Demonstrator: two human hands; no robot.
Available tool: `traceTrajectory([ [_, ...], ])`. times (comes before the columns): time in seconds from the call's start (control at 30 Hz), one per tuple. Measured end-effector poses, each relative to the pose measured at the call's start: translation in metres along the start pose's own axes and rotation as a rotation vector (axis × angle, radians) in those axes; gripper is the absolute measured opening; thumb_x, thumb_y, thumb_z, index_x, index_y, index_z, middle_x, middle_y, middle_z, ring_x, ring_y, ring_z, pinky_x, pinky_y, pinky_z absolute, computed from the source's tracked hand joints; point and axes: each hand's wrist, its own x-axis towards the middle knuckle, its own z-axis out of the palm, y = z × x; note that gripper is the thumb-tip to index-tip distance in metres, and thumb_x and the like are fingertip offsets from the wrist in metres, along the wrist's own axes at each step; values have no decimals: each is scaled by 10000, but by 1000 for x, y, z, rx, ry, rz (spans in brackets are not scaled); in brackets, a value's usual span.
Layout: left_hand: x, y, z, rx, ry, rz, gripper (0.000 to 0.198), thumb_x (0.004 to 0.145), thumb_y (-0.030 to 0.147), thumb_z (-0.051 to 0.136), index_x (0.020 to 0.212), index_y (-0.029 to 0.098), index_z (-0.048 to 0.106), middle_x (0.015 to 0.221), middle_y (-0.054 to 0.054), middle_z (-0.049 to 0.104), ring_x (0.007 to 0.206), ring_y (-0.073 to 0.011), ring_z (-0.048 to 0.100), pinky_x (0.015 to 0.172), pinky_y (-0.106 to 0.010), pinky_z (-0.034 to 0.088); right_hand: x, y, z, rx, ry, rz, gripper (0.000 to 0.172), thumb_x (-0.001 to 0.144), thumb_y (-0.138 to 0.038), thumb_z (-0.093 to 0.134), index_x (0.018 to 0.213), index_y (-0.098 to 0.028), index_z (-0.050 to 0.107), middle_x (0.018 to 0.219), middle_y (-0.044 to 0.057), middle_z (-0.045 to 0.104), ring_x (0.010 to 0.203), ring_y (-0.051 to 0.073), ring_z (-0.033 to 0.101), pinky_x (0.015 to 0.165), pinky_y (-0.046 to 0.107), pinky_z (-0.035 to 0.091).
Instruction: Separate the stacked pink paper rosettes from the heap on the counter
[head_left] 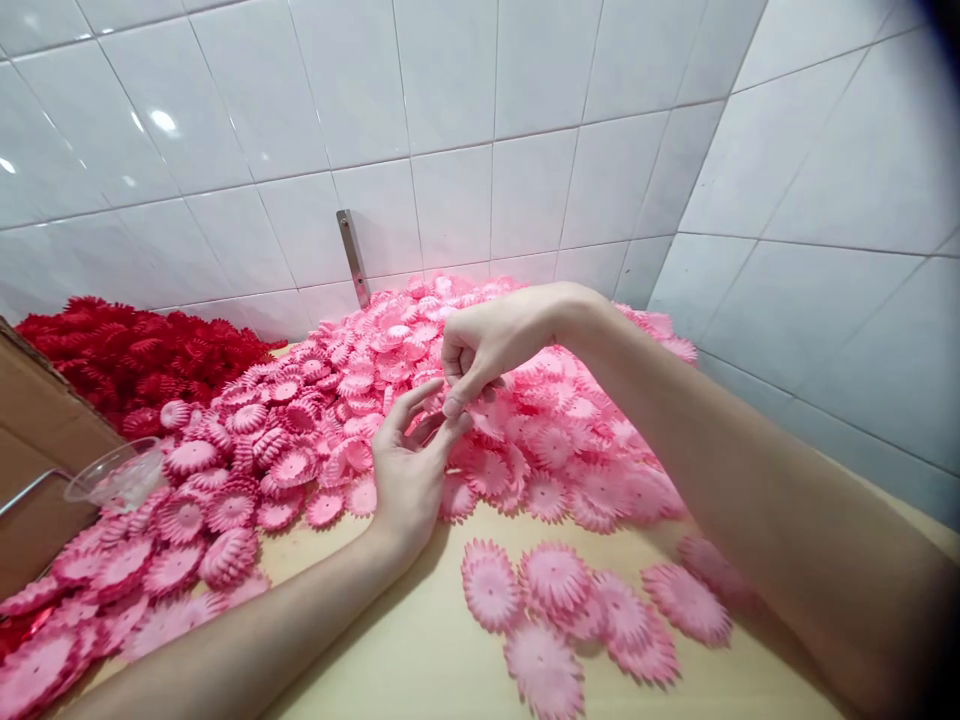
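Observation:
Above the front of a large heap of pink scalloped flower discs (292, 466), my two hands meet at the fingertips. My left hand (409, 475) comes from below with its thumb and fingers pinched together. From the right, my right hand (495, 345) bends down at the wrist, thumb pressed against curled fingers and touching the left fingertips. Whatever sits between the fingers is too small or hidden to make out. Several loose pink flower discs (555, 580) lie flat on the pale yellow tabletop (375, 640) in front of my hands, some overlapping.
Dark red flower discs (150, 355) are piled at the back left. A clear plastic cup (124, 475) lies among the pink discs by a cardboard box (41, 440). Tiled walls (450, 90) close the back and right, and a metal strip (352, 257) stands against the back wall.

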Motion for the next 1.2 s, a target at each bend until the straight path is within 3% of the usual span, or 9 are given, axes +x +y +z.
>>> traceTrajectory([
  [0.13, 3, -4, -3, 40, 47, -31, 171, 730, 266, 746, 806, 147, 649, 813, -34, 712, 752, -152, 685, 726, -277, 568, -7, 10, -4, 32, 41, -32, 418, 711, -587, 678, 627, -181, 622, 564, -16, 566, 538, 110, 476, 515, 273, 336],
  [0.23, 2, -4, -2, 37, -11, -44, 225, 707, 219, 762, 911, 164, 686, 984, -60, 724, 925, -185, 688, 858, -324, 550, -13, 16, -8, 37, 109, -7, 413, 762, -588, 628, 661, -188, 655, 594, -11, 555, 528, 101, 428, 501, 276, 303],
  [0.3, 0, -1, 0, 48, -38, -17, 334, 684, 182, 775, 1008, 188, 690, 1153, -72, 684, 1096, -209, 632, 941, -336, 519, -14, 16, -9, 20, 145, 27, 410, 769, -584, 621, 676, -188, 668, 645, 6, 597, 548, 107, 451, 502, 278, 311],
  [0.37, -2, 1, 2, 36, -39, 10, 409, 677, 170, 781, 1069, 202, 669, 1191, -69, 668, 1142, -215, 608, 955, -341, 515, -12, 13, -8, 23, 121, 15, 412, 756, -585, 636, 669, -183, 659, 678, 17, 634, 579, 119, 503, 514, 275, 343],
  [0.53, -3, 4, 3, 7, -34, 2, 395, 680, 173, 786, 1048, 157, 644, 963, -60, 729, 871, -183, 699, 813, -319, 569, -2, 0, 0, 94, -21, -46, 425, 719, -597, 669, 656, -179, 626, 643, 15, 661, 632, 151, 605, 579, 277, 430],
  [0.77, -1, 1, 1, 80, -118, 54, 188, 819, 253, 665, 977, 162, 708, 1012, -64, 727, 966, -185, 665, 859, -293, 534, -1, 7, 1, 119, 0, -115, 424, 702, -612, 675, 740, -191, 700, 722, 9, 695, 655, 140, 618, 599, 270, 442],
  [1.0, -1, 3, 0, 126, -127, -4, 192, 846, 315, 631, 817, 142, 710, 769, -28, 700, 694, -128, 611, 694, -241, 513, -7, 13, -4, 137, 48, -46, 426, 770, -599, 620, 772, -188, 731, 778, 35, 720, 683, 154, 645, 641, 278, 475],
  [1.2, -2, 1, -2, 163, -143, -68, 271, 835, 377, 633, 709, 139, 667, 657, -16, 640, 648, -127, 573, 636, -232, 471, -12, 15, -7, 109, 76, 18, 362, 812, -531, 613, 726, -201, 734, 752, 32, 722, 695, 171, 655, 636, 292, 469],
])
